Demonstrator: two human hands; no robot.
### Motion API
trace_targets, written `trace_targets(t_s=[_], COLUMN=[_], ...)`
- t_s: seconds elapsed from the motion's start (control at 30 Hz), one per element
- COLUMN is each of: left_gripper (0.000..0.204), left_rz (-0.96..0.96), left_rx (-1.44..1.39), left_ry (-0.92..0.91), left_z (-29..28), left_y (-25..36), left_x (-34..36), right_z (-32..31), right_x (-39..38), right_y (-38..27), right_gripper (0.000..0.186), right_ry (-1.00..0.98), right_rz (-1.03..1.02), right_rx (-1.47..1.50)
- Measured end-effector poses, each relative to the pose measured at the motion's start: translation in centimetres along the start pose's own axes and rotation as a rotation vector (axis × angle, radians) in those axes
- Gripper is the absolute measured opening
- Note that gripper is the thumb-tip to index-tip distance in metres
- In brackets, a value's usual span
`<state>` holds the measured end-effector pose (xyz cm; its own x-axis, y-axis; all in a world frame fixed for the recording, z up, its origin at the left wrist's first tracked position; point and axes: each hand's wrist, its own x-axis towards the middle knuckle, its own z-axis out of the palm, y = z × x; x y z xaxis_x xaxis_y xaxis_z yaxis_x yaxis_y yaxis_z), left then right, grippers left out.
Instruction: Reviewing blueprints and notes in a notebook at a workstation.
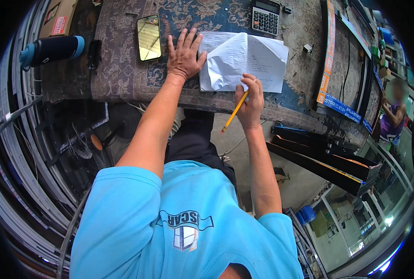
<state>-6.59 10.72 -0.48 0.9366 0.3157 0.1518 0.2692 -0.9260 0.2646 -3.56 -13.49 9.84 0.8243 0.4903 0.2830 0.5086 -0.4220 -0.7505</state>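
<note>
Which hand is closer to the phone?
Left. The left hand is palm down just to the right of the phone; the right hand, holding a yellow pencil, is farther away, near the notebook's lower edge.

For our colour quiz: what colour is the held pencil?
The pencil is yellow, shown in the head view.

The worn patterned tabletop [118, 76] bears a phone [149, 38], an open notebook [268, 63], a calculator [265, 18] and a dark bottle [55, 50].

A workshop; long profiles [30, 186] racked at left; a worn workbench [118, 60].
</note>
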Motion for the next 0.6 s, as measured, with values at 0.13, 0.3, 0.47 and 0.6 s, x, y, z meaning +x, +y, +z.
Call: trace_targets(t_s=[0.13,0.3,0.47,0.6], left_gripper=[0.065,0.069,0.078,0.078], left_rz=[0.013,0.009,-0.002,-0.001], left_rx=[0.038,0.068,0.007,-0.010], left_ry=[-0.033,-0.076,-0.091,-0.053], left_z=[-0.1,-0.5,-0.7,-0.3], left_y=[0.0,-0.1,0.2,-0.1], left_x=[0.1,0.1,0.2,0.1], right_z=[0.4,2.6,4.1,5.0], right_x=[1.4,3.4,3.1,2.5], right_y=[2.9,2.2,0.2,-1.3], right_gripper=[0.025,0.029,0.033,0.043], right_ry=[-0.143,-0.202,-0.233,-0.269], right_rz=[0.067,-0.035,-0.028,-0.099], right_rx=[-0.178,-0.128,-0.116,-0.217])
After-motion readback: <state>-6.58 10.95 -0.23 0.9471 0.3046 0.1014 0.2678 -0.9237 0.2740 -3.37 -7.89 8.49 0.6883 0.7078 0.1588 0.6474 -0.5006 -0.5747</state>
